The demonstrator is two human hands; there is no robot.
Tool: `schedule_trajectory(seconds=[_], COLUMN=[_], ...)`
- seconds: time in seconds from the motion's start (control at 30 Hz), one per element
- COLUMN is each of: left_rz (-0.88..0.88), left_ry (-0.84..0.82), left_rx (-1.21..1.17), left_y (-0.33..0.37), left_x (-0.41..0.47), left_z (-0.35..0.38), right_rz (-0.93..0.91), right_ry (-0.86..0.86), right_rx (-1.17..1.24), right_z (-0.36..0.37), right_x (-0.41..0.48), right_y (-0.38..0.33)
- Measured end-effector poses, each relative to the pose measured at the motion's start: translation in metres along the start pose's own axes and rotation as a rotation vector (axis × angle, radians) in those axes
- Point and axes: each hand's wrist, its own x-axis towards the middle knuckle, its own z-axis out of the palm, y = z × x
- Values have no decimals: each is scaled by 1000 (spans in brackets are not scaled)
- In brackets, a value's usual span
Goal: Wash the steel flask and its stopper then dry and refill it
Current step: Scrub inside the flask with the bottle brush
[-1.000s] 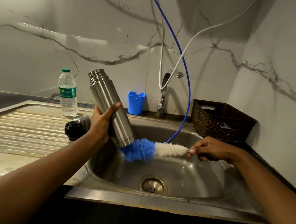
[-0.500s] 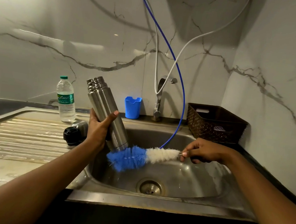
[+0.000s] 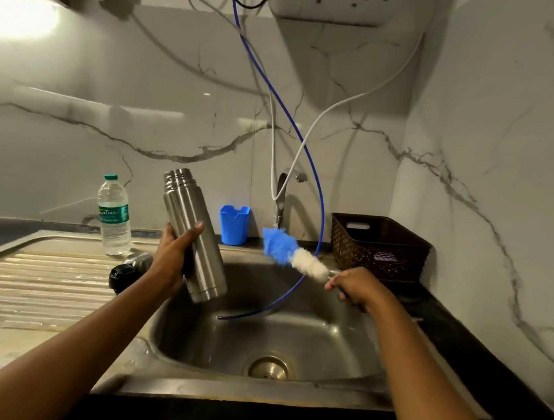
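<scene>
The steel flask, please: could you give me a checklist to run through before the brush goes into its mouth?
1. Flask firmly held: ok, the left hand grips its body.
2. Neck free: ok, the threads are bare and the black stopper lies on the draining board.
3. Brush held: ok, the right hand grips its handle.
4. Brush lined up with the mouth: not ok, the mouth points up and left while the brush is off to the right, apart.
5. Flask base over the sink: ok.
6. Soap or water inside: cannot tell.
</scene>
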Motion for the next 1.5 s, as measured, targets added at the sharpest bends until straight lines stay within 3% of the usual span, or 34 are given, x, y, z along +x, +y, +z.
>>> schedule_trajectory(seconds=[0.07,0.2,0.4,0.53,0.7,0.83,1.5], left_rz=[54,282,547,737,1093,1229,1417], left_ry=[-25,-95,-208,-301,-386,-476,-743], left_rx=[171,740,1313,1815,2191,2267,2456], left_y=[7,28,60,75,82,89,115], left_x=[-4,-8,-1,-5,-7,-9,-12], left_z=[5,8,-2,-8,-14,-15,-45], right_rz=[-37,-87,-141,-52,-35,-19,-59], right_ry=[12,24,13,-11,19,20,-33], right_rx=[41,4,-3,-16,-41,8,-43], right_z=[10,12,7,10,17,11,31], right_x=[0,-5,-12,-15,-14,-15,-22], right_y=[-1,4,4,0,2,1,-9])
